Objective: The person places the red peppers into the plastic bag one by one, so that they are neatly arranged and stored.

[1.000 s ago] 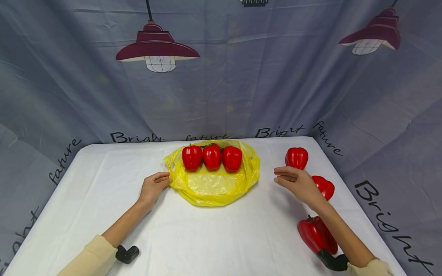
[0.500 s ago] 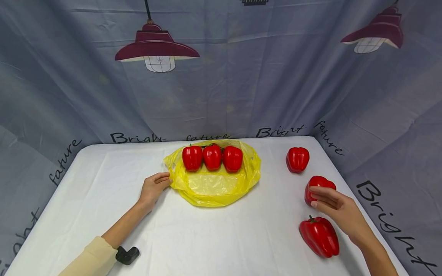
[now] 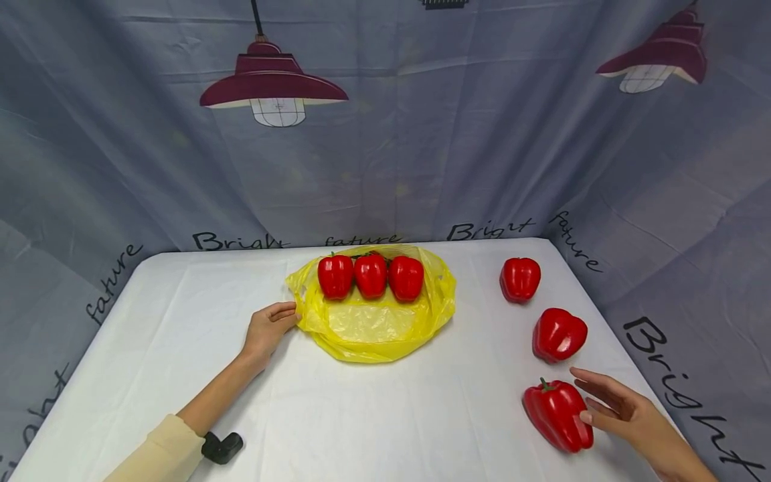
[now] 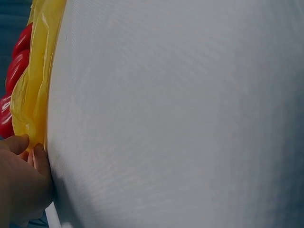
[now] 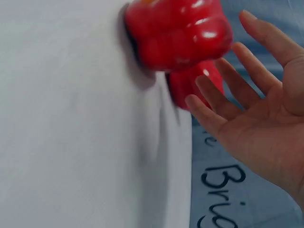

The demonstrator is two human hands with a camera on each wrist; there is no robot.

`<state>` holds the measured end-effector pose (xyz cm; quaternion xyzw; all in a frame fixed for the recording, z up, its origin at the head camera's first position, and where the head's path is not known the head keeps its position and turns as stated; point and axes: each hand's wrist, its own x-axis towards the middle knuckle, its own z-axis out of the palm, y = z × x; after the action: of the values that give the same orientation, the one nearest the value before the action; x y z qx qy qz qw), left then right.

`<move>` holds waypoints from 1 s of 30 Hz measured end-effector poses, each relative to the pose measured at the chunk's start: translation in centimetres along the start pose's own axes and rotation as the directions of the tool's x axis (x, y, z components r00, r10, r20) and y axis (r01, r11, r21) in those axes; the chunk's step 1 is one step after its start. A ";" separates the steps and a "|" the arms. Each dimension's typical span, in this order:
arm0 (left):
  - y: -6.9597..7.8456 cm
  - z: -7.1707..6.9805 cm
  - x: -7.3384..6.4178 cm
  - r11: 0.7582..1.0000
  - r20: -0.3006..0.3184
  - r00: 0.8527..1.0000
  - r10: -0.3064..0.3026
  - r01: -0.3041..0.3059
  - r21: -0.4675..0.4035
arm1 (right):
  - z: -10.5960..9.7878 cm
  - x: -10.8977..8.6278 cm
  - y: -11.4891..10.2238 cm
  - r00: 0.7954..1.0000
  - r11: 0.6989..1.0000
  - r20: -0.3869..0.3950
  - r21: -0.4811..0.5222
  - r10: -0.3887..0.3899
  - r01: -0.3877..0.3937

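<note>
A yellow plastic bag (image 3: 373, 351) lies open at the back middle of the table, with three red bell peppers (image 3: 370, 276) in a row inside it. At its left edge my left hand (image 3: 265, 335) pinches the plastic (image 4: 37, 95) between thumb and fingers. My right hand (image 3: 635, 418), fingers spread and slightly bent, is beside the right side of the nearest red bell pepper (image 3: 554, 415). In the right wrist view the palm (image 5: 256, 128) holds nothing, and that pepper (image 5: 178, 35) is close to the fingertips.
Two more red bell peppers stand farther back on the right: a middle one (image 3: 557, 335) and a far one (image 3: 520, 280). White cloth covers the table (image 3: 421, 415). A grey-blue curtain (image 3: 385, 134) surrounds its back and sides. A black device (image 3: 221, 447) sits at the left wrist.
My right hand has moved from near the bag's right side, past the middle pepper, to the nearest pepper. My left hand stays on the bag's edge.
</note>
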<state>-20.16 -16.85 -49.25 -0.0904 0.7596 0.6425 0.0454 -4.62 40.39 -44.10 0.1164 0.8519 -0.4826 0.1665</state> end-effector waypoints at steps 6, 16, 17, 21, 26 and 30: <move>-0.1 -0.1 0.0 1.000 0.002 1.000 -0.003 0.003 -0.003 | 0.1 0.0 0.6 0.995 0.999 0.092 0.029 0.040 -0.043; -0.1 0.0 0.0 1.000 -0.012 1.000 -0.005 0.005 0.014 | 0.3 0.6 1.0 0.992 0.998 0.117 0.050 0.039 -0.045; -0.1 0.0 0.1 1.000 -0.014 1.000 -0.007 0.007 0.016 | 0.3 0.5 1.1 0.992 0.997 0.119 0.057 0.036 -0.043; -0.2 0.0 0.1 1.000 -0.020 1.000 -0.010 0.010 0.021 | 0.3 0.5 1.5 0.994 0.997 0.113 0.078 0.008 -0.017; -0.1 0.1 0.0 1.000 -0.018 1.000 -0.004 0.005 0.018 | 0.4 0.5 1.5 0.996 0.996 0.081 0.083 0.029 -0.036; 0.0 0.1 0.0 1.000 -0.015 1.000 -0.007 0.007 0.014 | 0.5 0.5 1.2 0.997 0.997 0.050 0.059 0.055 -0.058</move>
<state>-20.21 -16.71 -49.28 -0.0973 0.7639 0.6365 0.0425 -4.58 40.59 -45.44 0.1335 0.8291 -0.5059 0.1970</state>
